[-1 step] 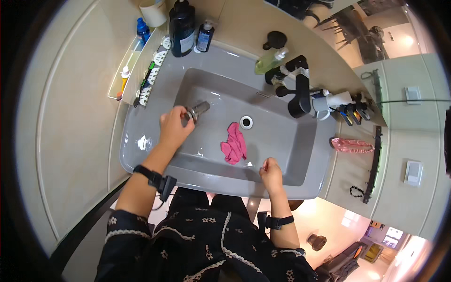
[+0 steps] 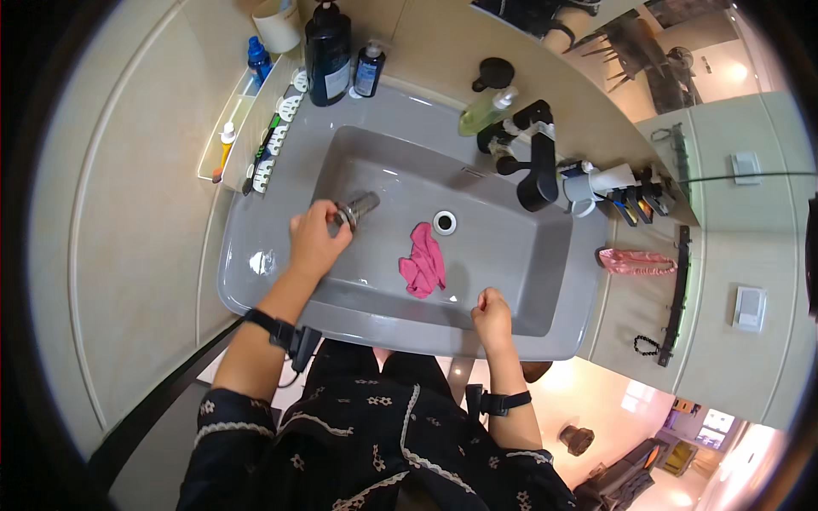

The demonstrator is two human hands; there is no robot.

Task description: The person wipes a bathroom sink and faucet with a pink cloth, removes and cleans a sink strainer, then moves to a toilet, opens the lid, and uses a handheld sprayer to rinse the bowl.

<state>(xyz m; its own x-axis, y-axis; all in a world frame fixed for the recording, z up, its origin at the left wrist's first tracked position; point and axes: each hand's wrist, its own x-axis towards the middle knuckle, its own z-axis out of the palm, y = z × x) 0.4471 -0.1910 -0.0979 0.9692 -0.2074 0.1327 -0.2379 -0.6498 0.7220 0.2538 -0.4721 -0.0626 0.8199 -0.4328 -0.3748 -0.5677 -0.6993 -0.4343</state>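
Over the left part of the grey sink basin (image 2: 511, 247), my left hand (image 2: 320, 238) pinches a shiny, dark grey cylindrical piece (image 2: 365, 203) with a round metal rim. The piece is tilted, its far end pointing up and right; it looks like a drain insert, but I cannot be sure. My right hand (image 2: 492, 318) hovers above the basin's front right part, fingers curled closed; whatever is in them, if anything, is hidden. Between my hands a crumpled pink cloth (image 2: 423, 262) lies on the basin floor, just below the white-ringed drain hole (image 2: 445, 223).
A black faucet (image 2: 537, 175) reaches over the basin's back right. Behind stand a green soap bottle (image 2: 484, 115), a large black pump bottle (image 2: 328, 60) and a smaller dark bottle (image 2: 368, 70). A toothbrush holder (image 2: 277, 140) lines the left wall; a white mug (image 2: 581, 192) stands at right.
The view has shifted very slightly. My left hand keeps its grip on the cylindrical piece, and my right hand and the cloth stay where they were.
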